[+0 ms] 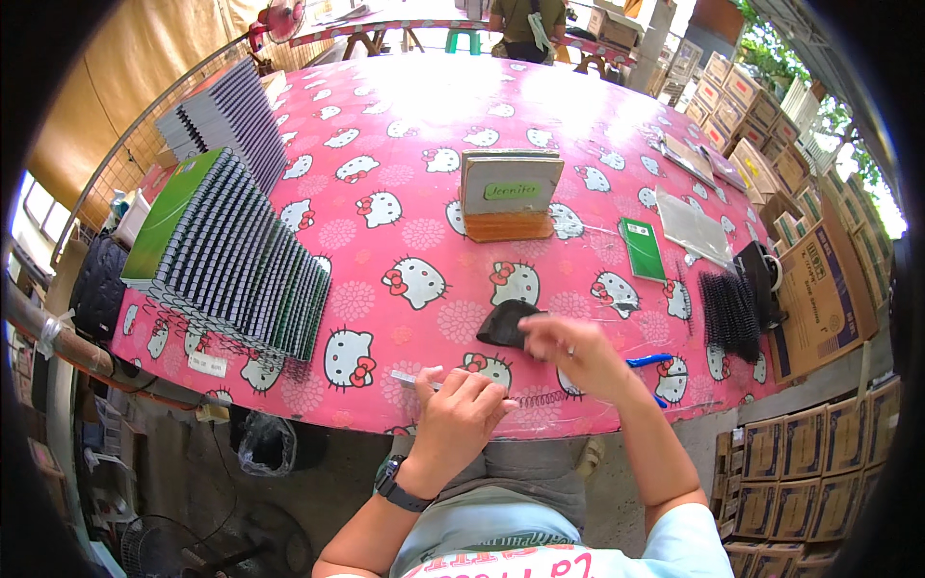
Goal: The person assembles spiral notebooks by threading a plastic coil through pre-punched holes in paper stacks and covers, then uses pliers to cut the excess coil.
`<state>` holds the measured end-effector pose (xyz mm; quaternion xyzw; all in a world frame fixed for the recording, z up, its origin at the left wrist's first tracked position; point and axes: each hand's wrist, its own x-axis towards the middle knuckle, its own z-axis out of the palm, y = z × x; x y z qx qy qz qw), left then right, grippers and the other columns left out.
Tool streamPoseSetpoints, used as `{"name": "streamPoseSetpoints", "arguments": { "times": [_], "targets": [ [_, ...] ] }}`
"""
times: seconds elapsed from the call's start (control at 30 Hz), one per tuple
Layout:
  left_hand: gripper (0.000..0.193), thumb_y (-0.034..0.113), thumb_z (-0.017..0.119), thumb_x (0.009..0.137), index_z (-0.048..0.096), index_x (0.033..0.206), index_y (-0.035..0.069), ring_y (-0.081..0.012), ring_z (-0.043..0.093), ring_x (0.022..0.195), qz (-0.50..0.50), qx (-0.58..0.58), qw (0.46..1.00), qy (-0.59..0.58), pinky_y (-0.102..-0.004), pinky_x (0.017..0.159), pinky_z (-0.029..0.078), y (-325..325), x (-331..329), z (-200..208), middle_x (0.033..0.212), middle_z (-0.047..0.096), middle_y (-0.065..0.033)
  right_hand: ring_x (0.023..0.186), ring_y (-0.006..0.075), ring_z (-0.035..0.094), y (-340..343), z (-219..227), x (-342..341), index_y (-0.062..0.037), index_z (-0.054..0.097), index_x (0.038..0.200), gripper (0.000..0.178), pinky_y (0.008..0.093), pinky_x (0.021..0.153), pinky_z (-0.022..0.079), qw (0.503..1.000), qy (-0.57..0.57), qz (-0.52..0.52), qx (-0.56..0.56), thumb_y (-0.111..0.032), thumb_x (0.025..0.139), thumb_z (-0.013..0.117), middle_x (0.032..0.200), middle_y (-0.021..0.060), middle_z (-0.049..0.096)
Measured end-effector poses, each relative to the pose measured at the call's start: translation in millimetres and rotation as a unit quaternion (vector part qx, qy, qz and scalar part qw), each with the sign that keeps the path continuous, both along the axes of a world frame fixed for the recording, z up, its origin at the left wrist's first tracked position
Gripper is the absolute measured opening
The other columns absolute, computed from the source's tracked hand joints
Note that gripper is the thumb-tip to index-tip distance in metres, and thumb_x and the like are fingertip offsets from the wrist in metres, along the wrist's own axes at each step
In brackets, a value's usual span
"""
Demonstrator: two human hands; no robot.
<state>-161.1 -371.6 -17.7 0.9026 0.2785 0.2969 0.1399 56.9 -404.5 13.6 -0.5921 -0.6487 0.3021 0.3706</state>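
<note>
My left hand (461,409), with a dark watch on its wrist, is closed at the table's near edge over a pale, narrow strip (409,377) that pokes out to its left. On its other side a thin dark wire coil (541,398) lies along the table; whether the hand grips the coil too is hidden. My right hand (575,349) is slightly blurred, fingers bent, at the right end of a small black, pouch-like piece (502,327). I cannot tell whether it grips that piece. Beside my right forearm lies a blue-handled tool (649,361), partly covered by the arm.
Tall stacks of spiral notebooks (236,255) stand at the left. A board in a wooden stand (511,197) is mid-table. To the right are a green notebook (643,249), a clear plastic sheet (694,226), black coils (729,313) and cartons (819,299). Another person (527,24) stands far back.
</note>
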Motion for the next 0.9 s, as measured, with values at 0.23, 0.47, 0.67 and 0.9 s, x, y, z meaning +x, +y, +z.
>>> {"name": "streamPoseSetpoints", "arguments": {
  "times": [0.23,0.47,0.67,0.9],
  "targets": [
    [0.022,0.034,0.067,0.082,0.063,0.095,0.017,-0.0152,0.058,0.091,-0.028,0.013,0.999,0.011,-0.0513,0.100,0.021,1.2,-2.2,6.9,0.091,0.063,0.0030,0.121,0.0360,0.046,41.7,-37.4,15.9,-0.0069,0.062,0.098,0.032,0.0435,0.102,0.038,0.969,-0.207,0.108,0.078,-0.001,0.068,0.062,0.129,0.0153,0.052],
    [0.023,0.029,0.071,0.076,0.064,0.097,0.019,-0.0146,0.059,0.093,-0.031,0.002,0.999,-0.011,-0.0509,0.100,0.020,7.5,-11.5,11.6,0.091,0.064,0.0046,0.120,0.0367,0.044,20.4,-14.0,22.0,-0.0126,0.054,0.124,0.064,0.0434,0.103,0.037,0.963,-0.214,0.149,-0.074,-0.023,0.064,0.076,0.127,0.0181,0.044],
    [0.020,0.018,0.072,0.074,0.065,0.092,0.020,-0.0152,0.059,0.091,-0.068,-0.030,0.997,-0.033,-0.0487,0.099,0.021,10.9,-5.4,14.4,0.090,0.065,0.0047,0.130,0.0368,0.037,14.7,-37.1,7.3,-0.0164,0.052,0.124,0.068,0.0504,0.104,0.032,0.973,-0.188,0.126,0.037,-0.028,0.063,0.078,0.145,0.0177,0.033],
    [0.018,0.021,0.073,0.074,0.067,0.091,0.019,-0.0152,0.059,0.090,-0.079,-0.050,0.996,-0.014,-0.0477,0.099,0.021,18.3,-13.7,10.0,0.092,0.066,0.0041,0.123,0.0423,0.041,14.9,-48.0,-6.1,-0.0154,0.059,0.117,0.061,0.0502,0.101,0.037,0.975,-0.175,0.073,0.114,-0.034,0.063,0.080,0.141,0.0213,0.037]
  ]
}}
